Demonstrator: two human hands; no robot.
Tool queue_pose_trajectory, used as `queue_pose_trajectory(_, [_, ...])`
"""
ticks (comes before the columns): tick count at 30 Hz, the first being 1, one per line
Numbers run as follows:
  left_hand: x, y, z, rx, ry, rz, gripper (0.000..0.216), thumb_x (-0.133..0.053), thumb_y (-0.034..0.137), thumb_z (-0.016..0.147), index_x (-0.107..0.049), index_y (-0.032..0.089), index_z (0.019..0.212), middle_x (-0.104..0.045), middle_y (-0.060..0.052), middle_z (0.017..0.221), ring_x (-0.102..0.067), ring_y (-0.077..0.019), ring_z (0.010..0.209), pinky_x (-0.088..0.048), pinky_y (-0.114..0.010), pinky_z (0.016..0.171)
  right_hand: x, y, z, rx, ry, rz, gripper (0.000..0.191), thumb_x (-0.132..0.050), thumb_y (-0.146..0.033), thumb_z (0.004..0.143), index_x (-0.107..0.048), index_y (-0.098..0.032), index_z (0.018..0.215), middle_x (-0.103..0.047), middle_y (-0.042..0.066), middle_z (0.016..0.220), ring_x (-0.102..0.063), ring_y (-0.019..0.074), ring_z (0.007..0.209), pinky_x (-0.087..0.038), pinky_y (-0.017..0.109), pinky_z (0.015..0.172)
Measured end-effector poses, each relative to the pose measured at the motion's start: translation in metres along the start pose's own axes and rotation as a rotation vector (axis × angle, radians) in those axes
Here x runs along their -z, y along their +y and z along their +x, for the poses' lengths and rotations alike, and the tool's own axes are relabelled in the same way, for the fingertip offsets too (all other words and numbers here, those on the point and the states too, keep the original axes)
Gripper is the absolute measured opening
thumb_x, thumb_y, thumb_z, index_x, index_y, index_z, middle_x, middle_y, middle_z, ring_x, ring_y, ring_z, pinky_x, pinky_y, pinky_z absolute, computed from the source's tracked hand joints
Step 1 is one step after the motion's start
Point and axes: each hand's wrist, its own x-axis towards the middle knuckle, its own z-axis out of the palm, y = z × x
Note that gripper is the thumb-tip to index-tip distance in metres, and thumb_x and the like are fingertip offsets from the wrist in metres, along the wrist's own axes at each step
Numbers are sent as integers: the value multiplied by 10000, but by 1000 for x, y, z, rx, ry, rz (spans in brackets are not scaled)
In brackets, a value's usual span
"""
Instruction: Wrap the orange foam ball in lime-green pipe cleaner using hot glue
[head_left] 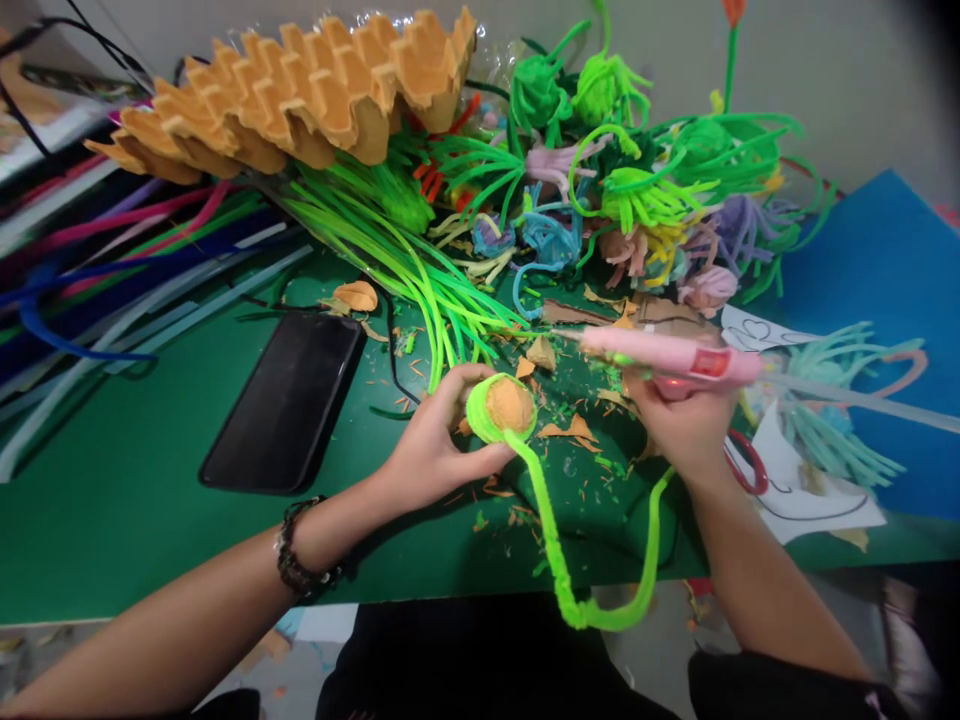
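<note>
My left hand (439,435) grips an orange egg-carton cup (511,405) between thumb and fingers. Bright green pipe cleaner (551,520) is coiled round the cup, and its loose length hangs in a loop below, rising toward my right wrist; whether the right hand touches its far end is hidden. In my right hand (690,425) is a pink hot glue gun (675,355) with a red light glowing near its grip. Its nozzle points left, above and to the right of the cup, apart from it. A clear glue stick (862,395) sticks out behind.
A black phone (283,400) lies left of my left hand. An egg carton (300,95) and green pipe cleaners (405,265) stretch across the back. Fuzzy pipe-cleaner figures (555,235) crowd the far right. Scraps litter the green table (150,520); red-handled scissors (750,465) rest beside my right wrist.
</note>
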Motion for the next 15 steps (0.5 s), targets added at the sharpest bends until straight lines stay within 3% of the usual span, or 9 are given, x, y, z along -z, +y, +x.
queue_pose_trajectory(3, [1,-1,-1,-8,-9,32,473,-680,296,694,-440,217,1095,-594,-43,1004,-613,-182,898,-502,-281,755,-5,9,4,-116,-136,-82,221,-551,-432,817,-594,-215,815,-649,84,811,-635,274,822,-519,422,775])
queue_pose_trajectory(8, [2,-3,-2,-13,-7,41,497,-642,325,718,-422,217,1150,-580,-83,1088,-601,-228,975,-494,-348,812,-11,21,9,-157,-329,-221,375,-466,-422,847,-613,-122,1017,-657,171,979,-625,320,918,-491,431,798])
queue_pose_trajectory(15, [4,-5,-4,-77,20,26,510,-638,312,730,-429,214,1184,-578,-85,1123,-587,-242,1004,-471,-403,890,7,24,19,-206,-461,-238,309,-476,-388,836,-638,-150,950,-687,142,903,-646,279,817,-469,328,654])
